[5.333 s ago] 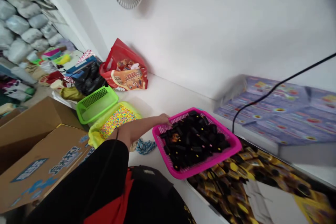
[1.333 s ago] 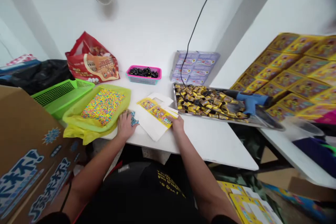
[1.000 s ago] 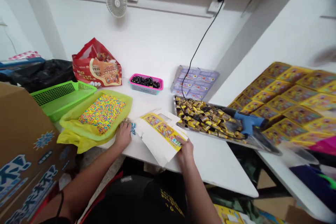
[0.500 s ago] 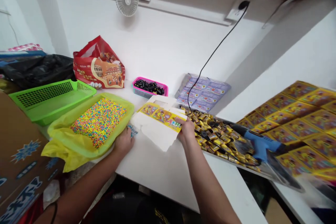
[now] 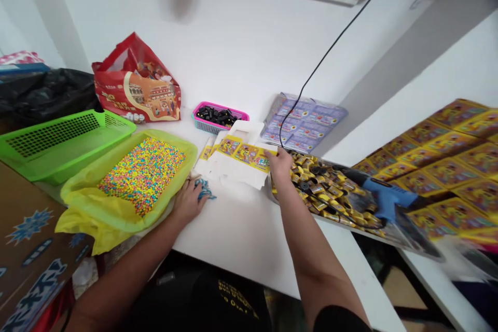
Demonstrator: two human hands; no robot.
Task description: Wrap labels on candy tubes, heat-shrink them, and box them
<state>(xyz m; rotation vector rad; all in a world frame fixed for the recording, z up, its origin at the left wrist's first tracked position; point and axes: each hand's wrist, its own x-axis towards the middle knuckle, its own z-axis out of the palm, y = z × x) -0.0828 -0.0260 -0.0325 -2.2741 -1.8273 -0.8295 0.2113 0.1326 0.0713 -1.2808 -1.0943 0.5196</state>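
Observation:
My right hand (image 5: 280, 166) grips the right end of an unfolded yellow and white carton (image 5: 247, 162), which lies over the white table. My left hand (image 5: 189, 201) rests on the table beside a small bunch of blue strips (image 5: 205, 189), with its fingers spread. Left of that hand stands a tray lined with yellow plastic (image 5: 190, 161), full of colourful candy balls (image 5: 146, 174). To the right of the carton, a bin holds many yellow and black wrapped pieces (image 5: 322, 187).
A blue heat tool (image 5: 389, 197) lies on the bin's right side. Behind are a pink basket (image 5: 243, 115) of black pieces, purple packs (image 5: 305, 122) and a red bag (image 5: 136, 88). A green basket (image 5: 58, 155) and cardboard box (image 5: 31, 238) stand left; yellow boxes (image 5: 447, 166) stand right.
The view has shifted. The carton has moved a little away from me with my right hand. My left hand's fingers have spread, and more of the blue strips shows beside them.

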